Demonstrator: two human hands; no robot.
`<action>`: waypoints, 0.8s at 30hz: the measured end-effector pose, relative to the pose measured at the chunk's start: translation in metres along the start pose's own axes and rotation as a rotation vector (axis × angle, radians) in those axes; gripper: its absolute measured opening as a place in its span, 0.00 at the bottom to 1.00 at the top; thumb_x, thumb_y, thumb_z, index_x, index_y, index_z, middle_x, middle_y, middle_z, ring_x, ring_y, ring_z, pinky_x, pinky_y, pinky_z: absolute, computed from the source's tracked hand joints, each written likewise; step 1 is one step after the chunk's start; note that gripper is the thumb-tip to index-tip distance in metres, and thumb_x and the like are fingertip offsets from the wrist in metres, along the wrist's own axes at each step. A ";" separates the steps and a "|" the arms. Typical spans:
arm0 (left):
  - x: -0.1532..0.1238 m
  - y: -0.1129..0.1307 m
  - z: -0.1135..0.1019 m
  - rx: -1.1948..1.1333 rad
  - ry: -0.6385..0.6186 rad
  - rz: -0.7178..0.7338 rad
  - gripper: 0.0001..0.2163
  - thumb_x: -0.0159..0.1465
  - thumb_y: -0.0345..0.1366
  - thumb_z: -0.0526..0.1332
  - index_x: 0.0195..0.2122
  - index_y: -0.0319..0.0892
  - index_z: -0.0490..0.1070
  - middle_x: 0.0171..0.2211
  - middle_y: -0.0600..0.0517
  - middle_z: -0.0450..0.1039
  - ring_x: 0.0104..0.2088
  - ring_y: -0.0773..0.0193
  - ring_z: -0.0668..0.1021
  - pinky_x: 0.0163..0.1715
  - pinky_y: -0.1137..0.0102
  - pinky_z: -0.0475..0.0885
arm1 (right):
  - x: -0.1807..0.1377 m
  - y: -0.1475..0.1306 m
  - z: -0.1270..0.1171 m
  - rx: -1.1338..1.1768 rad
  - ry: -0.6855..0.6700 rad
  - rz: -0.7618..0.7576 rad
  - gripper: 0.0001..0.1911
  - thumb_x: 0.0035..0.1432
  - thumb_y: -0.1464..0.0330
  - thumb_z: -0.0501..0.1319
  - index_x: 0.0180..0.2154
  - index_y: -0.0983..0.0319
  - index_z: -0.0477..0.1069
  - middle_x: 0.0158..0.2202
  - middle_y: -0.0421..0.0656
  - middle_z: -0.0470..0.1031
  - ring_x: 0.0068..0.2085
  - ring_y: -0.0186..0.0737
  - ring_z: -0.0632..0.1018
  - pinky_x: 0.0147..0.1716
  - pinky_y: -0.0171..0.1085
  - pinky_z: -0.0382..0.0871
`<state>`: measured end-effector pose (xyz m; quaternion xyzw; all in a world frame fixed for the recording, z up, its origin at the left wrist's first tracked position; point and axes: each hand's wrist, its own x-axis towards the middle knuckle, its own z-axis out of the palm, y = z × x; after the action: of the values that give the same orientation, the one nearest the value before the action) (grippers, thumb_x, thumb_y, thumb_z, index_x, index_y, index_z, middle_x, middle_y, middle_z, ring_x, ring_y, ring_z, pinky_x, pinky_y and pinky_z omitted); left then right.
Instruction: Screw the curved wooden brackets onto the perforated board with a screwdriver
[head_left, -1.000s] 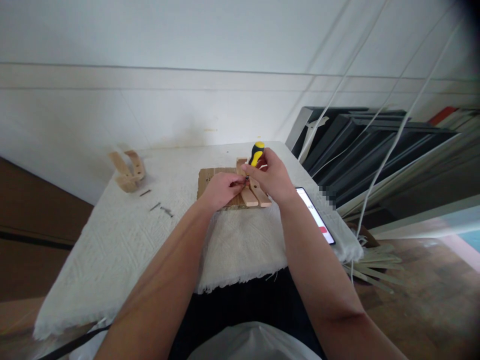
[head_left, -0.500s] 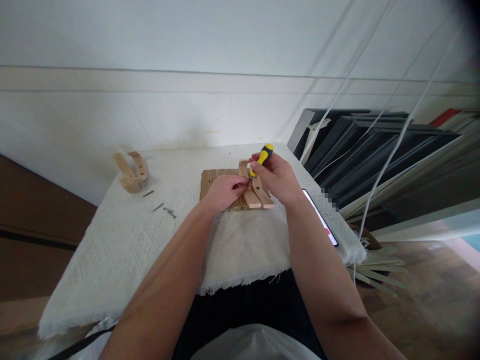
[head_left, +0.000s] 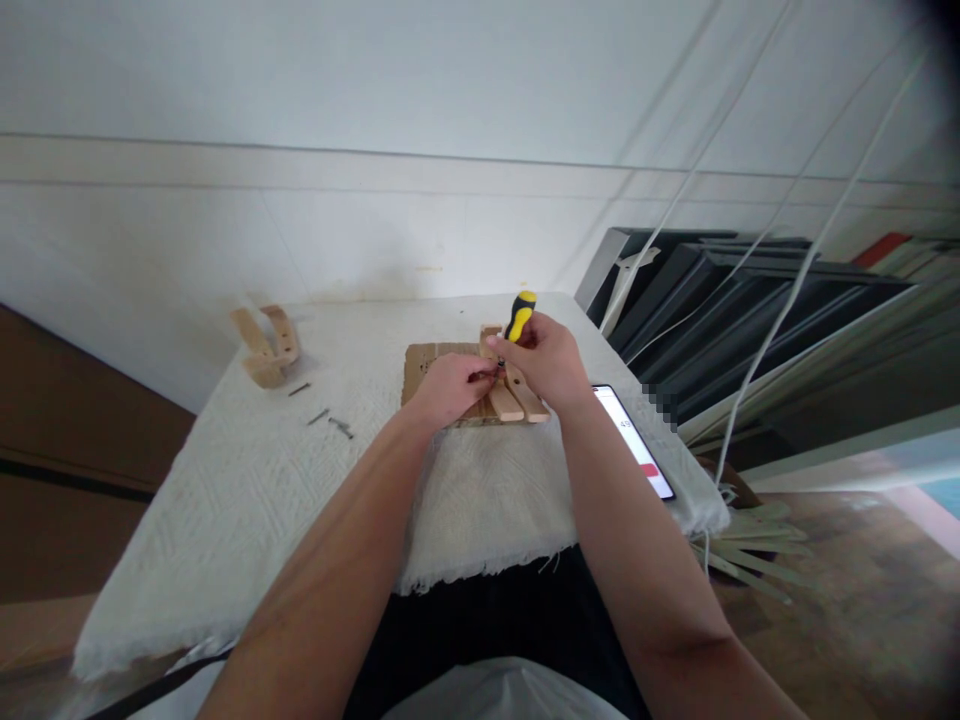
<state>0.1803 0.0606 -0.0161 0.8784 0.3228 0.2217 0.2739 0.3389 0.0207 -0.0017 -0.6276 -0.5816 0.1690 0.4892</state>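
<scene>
Right hand (head_left: 553, 358): my fingers are wrapped closed around the yellow-and-black screwdriver (head_left: 519, 318), gripping it low on the handle.
Left hand (head_left: 450, 385): my fingers are bent in close by the screwdriver's lower end; I cannot tell whether they pinch anything.
Screwdriver: tilted, handle up, its lower end over the wooden pieces (head_left: 508, 404).
Wooden pieces: two, side by side beneath my fingers, lying on the cardboard (head_left: 418, 372).
Cardboard: flat on the cloth-covered table (head_left: 300, 540).
Screws (head_left: 340, 428): a few loose ones, to my left, near more curved wood (head_left: 266, 350).
Phone (head_left: 634, 440): screen lit, beside my right forearm.
</scene>
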 end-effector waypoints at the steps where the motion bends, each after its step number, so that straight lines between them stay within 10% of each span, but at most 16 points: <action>1: 0.000 0.000 0.000 0.004 0.003 0.000 0.12 0.60 0.32 0.56 0.37 0.41 0.79 0.28 0.52 0.77 0.29 0.65 0.74 0.29 0.73 0.62 | 0.001 0.000 0.001 -0.022 0.010 -0.006 0.19 0.48 0.51 0.65 0.28 0.60 0.68 0.24 0.38 0.69 0.27 0.35 0.68 0.28 0.37 0.62; 10: -0.001 -0.001 -0.001 0.012 -0.022 0.016 0.13 0.62 0.32 0.54 0.39 0.41 0.79 0.33 0.50 0.79 0.32 0.64 0.76 0.33 0.73 0.65 | -0.006 0.009 -0.003 0.160 -0.109 -0.057 0.23 0.58 0.51 0.56 0.46 0.61 0.71 0.42 0.45 0.77 0.41 0.42 0.75 0.43 0.41 0.67; 18: -0.001 0.001 -0.001 0.008 -0.011 0.001 0.14 0.61 0.32 0.54 0.42 0.42 0.79 0.34 0.50 0.80 0.33 0.63 0.76 0.32 0.73 0.65 | -0.002 -0.001 0.005 -0.088 0.140 -0.010 0.20 0.47 0.51 0.66 0.33 0.60 0.70 0.27 0.41 0.73 0.28 0.40 0.72 0.31 0.41 0.66; 24: -0.001 -0.002 0.001 0.005 0.010 0.003 0.14 0.61 0.33 0.55 0.42 0.43 0.79 0.36 0.50 0.80 0.35 0.63 0.77 0.36 0.72 0.67 | -0.007 0.009 -0.010 0.091 -0.116 -0.005 0.23 0.55 0.52 0.60 0.47 0.60 0.70 0.40 0.45 0.77 0.37 0.41 0.75 0.41 0.43 0.68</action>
<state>0.1792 0.0606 -0.0182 0.8785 0.3234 0.2259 0.2695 0.3495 0.0113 -0.0069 -0.5921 -0.6024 0.2302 0.4833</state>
